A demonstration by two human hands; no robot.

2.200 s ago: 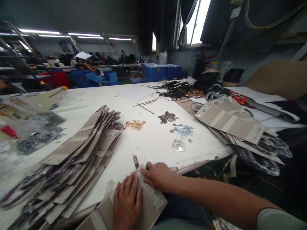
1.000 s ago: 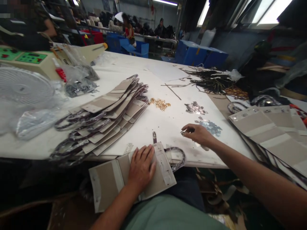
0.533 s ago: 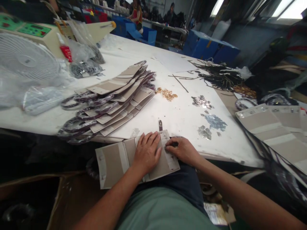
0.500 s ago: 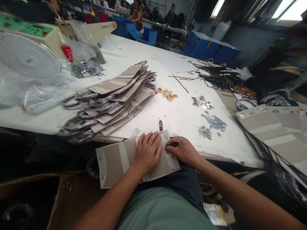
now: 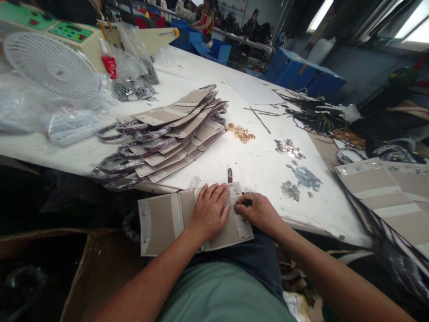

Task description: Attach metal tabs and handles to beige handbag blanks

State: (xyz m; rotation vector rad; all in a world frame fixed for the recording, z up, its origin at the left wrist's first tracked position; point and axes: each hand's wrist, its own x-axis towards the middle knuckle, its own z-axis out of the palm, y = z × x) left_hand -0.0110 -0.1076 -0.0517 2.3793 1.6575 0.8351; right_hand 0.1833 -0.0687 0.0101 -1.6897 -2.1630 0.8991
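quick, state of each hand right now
Left hand: open, laid flat on the beige panel, gripping nothing.
Right hand: closed, fingertips pinching a small metal piece against the panel.

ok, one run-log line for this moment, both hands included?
left hand: flat on beige panel | right hand: fingertips together at small metal piece on panel | panel stack: on white table

Beige panel [image 5: 163, 220] with off-white bands [image 5: 176, 211]

left hand [image 5: 210, 211] palm down, fingers extended, forearm slanting inward; right hand [image 5: 258, 213] curled, fingertips pinched, wrist low.
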